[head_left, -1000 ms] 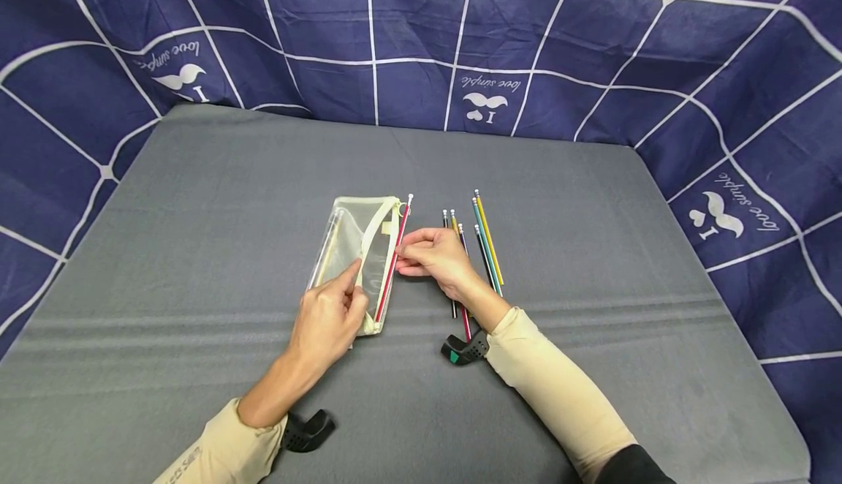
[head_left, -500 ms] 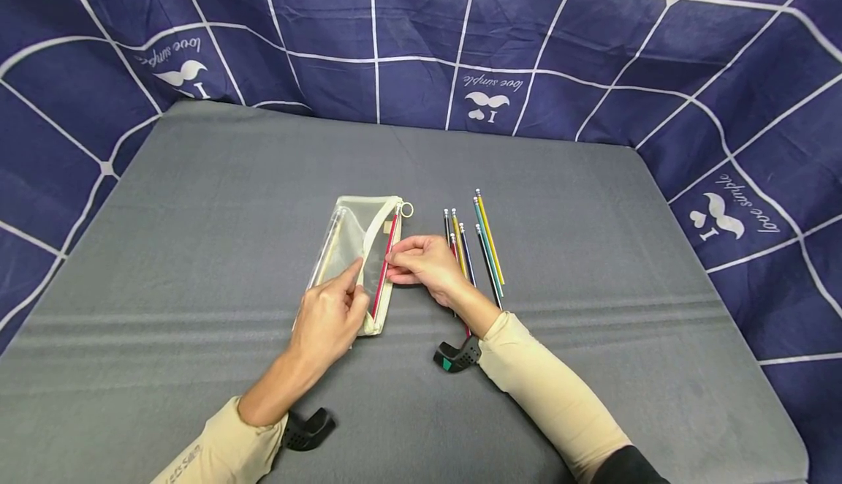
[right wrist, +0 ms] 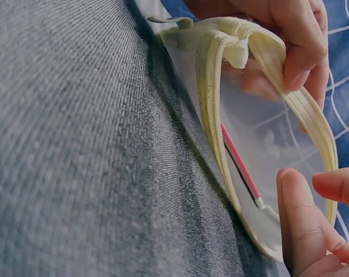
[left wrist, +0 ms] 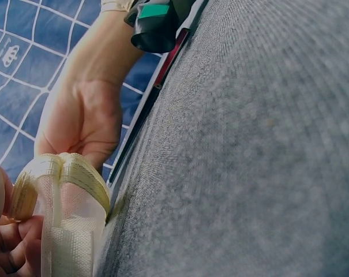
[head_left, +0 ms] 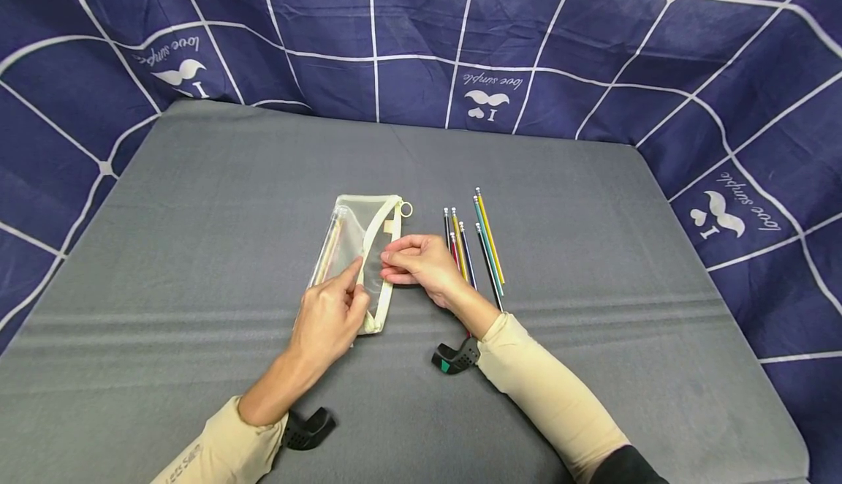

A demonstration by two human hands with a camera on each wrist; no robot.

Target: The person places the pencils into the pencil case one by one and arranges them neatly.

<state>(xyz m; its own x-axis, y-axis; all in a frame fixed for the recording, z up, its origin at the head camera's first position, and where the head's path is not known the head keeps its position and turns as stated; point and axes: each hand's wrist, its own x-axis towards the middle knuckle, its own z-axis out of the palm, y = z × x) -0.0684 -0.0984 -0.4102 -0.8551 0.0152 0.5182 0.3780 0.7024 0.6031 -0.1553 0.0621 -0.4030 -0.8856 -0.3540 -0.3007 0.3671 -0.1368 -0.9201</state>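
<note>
A translucent pencil pouch (head_left: 384, 301) with a cream zipper lies on the grey surface, its mouth held apart. My left hand (head_left: 329, 317) pinches one zipper edge between thumb and fingers, seen in the right wrist view. Inside, a red pencil (right wrist: 241, 164) rests along the lower wall, and other pencils show dimly through the pouch's left side in the head view. At the mouth is my right hand (head_left: 424, 268), thumb and index finger apart with nothing between them. In the left wrist view the zipper end (left wrist: 62, 164) partly hides the right hand's fingers.
Right of the pouch lie several loose pencils, among them a yellow pencil (head_left: 491, 235) and a teal pencil (head_left: 487, 246); the right hand and wrist cover some ends. A blue curtain with white lines (head_left: 421, 31) borders the grey surface (head_left: 230, 177).
My right hand moved left to the pouch mouth and let the red pencil go into the pouch. The zipper ring came into view. My left hand stayed put.
</note>
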